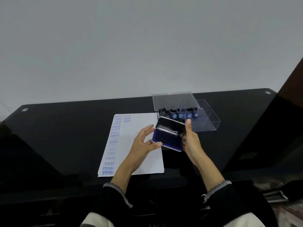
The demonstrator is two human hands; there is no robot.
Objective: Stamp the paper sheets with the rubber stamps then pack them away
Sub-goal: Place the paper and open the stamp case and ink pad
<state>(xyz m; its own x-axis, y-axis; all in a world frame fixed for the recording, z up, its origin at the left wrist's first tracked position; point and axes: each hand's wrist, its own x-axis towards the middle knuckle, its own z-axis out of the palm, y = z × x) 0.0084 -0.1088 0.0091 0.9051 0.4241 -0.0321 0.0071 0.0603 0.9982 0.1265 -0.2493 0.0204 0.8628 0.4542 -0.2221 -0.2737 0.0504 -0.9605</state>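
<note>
Both hands hold a hinged ink pad tin (168, 135) above the black table, its lid partly raised over the blue pad. My left hand (145, 142) pinches the tin's left corner with its thumb on the rim. My right hand (191, 140) grips the right side, thumb up against the lid's edge. White paper sheets (141, 145) lie under the left hand, with blue stamped words (SAMPLE, AIR MAIL, FRAGILE) down the left margin. Several rubber stamps (185, 115) with blue knobs lie in a clear plastic box (205, 123) just beyond the tin.
The clear box's lid (173, 102) stands open at the back, near a pale wall. The black glass table (65, 136) reaches left and right of the sheets. A dark wooden edge (293, 76) rises at the far right.
</note>
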